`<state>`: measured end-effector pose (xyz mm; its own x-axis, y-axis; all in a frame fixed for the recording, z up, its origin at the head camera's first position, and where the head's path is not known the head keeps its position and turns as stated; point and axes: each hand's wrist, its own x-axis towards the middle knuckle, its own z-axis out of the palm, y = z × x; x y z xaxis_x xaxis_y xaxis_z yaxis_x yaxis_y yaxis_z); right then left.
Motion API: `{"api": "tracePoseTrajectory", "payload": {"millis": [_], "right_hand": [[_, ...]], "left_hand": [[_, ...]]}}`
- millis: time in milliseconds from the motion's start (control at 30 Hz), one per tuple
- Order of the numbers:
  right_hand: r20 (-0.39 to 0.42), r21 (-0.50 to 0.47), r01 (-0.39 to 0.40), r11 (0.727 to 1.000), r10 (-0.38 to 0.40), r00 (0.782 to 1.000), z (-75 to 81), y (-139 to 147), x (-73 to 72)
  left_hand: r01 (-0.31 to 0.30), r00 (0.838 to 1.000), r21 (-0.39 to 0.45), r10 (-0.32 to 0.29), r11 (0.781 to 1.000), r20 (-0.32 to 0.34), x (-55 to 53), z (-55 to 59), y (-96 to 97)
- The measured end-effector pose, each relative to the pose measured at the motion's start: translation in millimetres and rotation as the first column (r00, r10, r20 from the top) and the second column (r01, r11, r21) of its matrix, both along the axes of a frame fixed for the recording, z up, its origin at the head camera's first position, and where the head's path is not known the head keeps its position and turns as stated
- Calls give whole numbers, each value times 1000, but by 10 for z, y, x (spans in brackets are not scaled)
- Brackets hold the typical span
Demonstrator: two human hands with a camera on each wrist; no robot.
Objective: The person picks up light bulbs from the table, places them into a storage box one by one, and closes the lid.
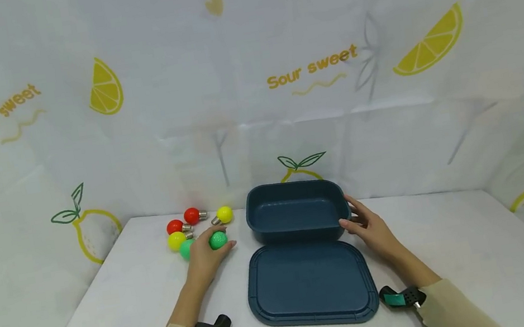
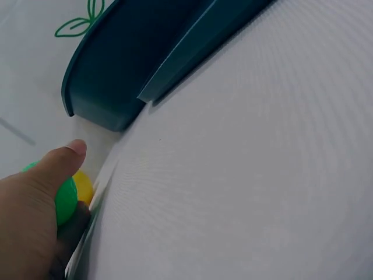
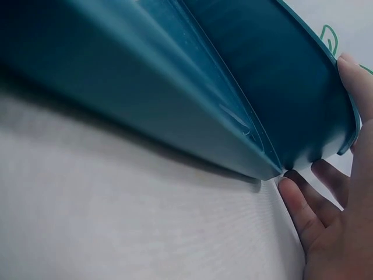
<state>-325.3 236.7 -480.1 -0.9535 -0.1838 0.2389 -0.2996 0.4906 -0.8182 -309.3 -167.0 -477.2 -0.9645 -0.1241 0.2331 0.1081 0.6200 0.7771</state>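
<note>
My left hand [image 1: 206, 255] holds a green light bulb [image 1: 218, 240] between thumb and fingers, low at the left of the table; its base is hidden. In the left wrist view, the thumb lies across the green bulb [image 2: 66, 201]. At the right end of a dark blue box [image 1: 297, 226], my right hand [image 1: 375, 231] grips the wall, thumb near the front corner and fingers around the side. The right wrist view has the thumb at the rim and fingertips against the lower wall of the box [image 3: 291, 76]. The box stands upright, with no contents visible.
A dark blue lid [image 1: 310, 283] lies flat in front of the box. Beside the left hand are two red bulbs [image 1: 192, 216], two yellow bulbs [image 1: 176, 241] and another green bulb [image 1: 186, 249]. A lemon-printed white cloth [image 1: 229, 78] hangs behind the white table [image 1: 437, 250].
</note>
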Motion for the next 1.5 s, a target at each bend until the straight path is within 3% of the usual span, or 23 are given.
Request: {"api": "tracePoseTrajectory", "payload": {"millis": [200,400,533,667,767,867,967,1233,1400,1500], "right_hand": [[16,-17,14,1000,-14,1000,-18,-9,22],[22,-20,25,1000,-24,999,-11,-30,24],[16,-10,39,999,-39,999,2,-25,6],[11,2,41,999,-41,999,-7,-25,-10],[9,1,33,999,-33,999,-14,-33,-6],[5,-2,40,999,-40,999,-12,-37,7],[11,0,46,999,-46,999,-16,-32,13],[17,19,60,998,-60,998,-15,-28,13],[6,8,38,999,-38,999,28,-41,39],[2,9,39,999,-39,999,55,-30,54]], "left_hand": [[16,999,54,-14,998,-35,-8,67,19],[40,997,66,-36,997,-61,-16,273,162],[100,992,118,-90,988,-92,-29,431,292],[193,976,166,-171,967,-136,-50,562,406],[282,956,174,-260,944,-136,-82,645,484],[337,940,127,-325,933,-108,-124,691,566],[352,934,100,-344,931,-93,-164,683,642],[330,940,123,-314,936,-132,-283,521,788],[280,946,71,-263,957,-190,-323,401,835],[255,939,60,-233,965,-251,-337,347,860]]}}
